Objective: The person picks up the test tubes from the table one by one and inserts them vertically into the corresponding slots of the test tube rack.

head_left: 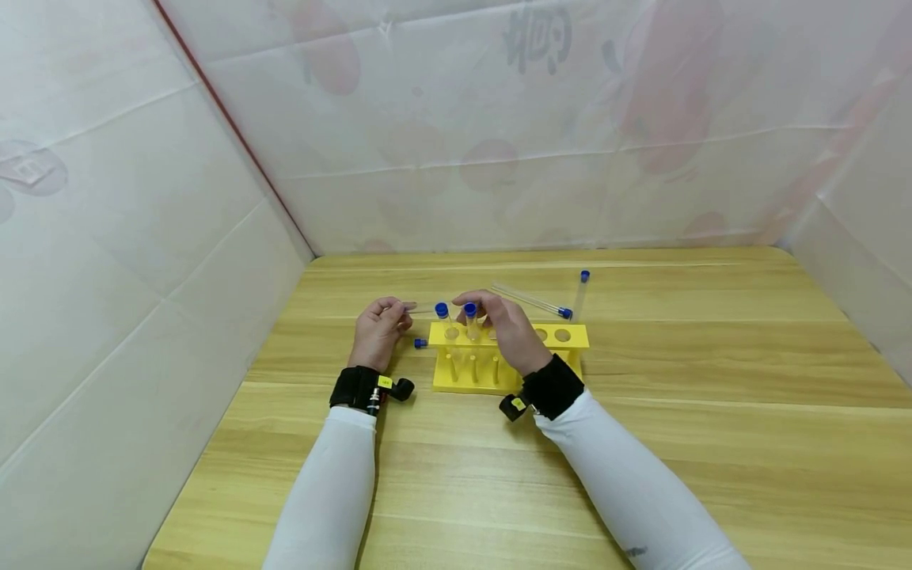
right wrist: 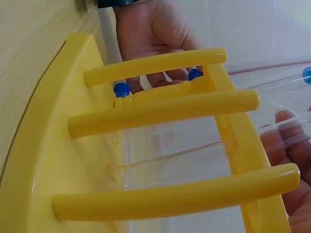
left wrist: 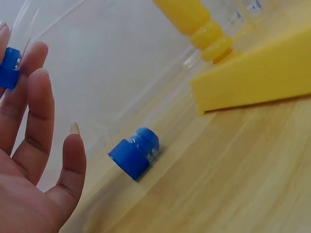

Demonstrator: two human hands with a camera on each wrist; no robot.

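From the head camera, the left hand (head_left: 378, 331) is pinching a clear tube (head_left: 420, 306) at fingertip level just left of the yellow rack (head_left: 570, 339), while the right hand (head_left: 507, 328) is curling its fingers over a blue-capped tube (head_left: 470, 317) standing in the rack's left holes beside another capped tube (head_left: 443, 317). A loose blue cap (head_left: 420, 343) is lying on the wooden table (head_left: 712, 412) between left hand and rack, and two more tubes (head_left: 534, 302) are lying just beyond the rack, with open tabletop stretching right and near. The left wrist camera is showing what that view hides: relaxed fingers (left wrist: 34, 111), the cap (left wrist: 134, 153) on its side, the rack's base corner (left wrist: 252, 82) nearby. The right wrist camera is looking through the rack's yellow rods (right wrist: 165, 109) at a clear tube (right wrist: 165, 165) seated inside, fingertips (right wrist: 291, 141) at the right edge.
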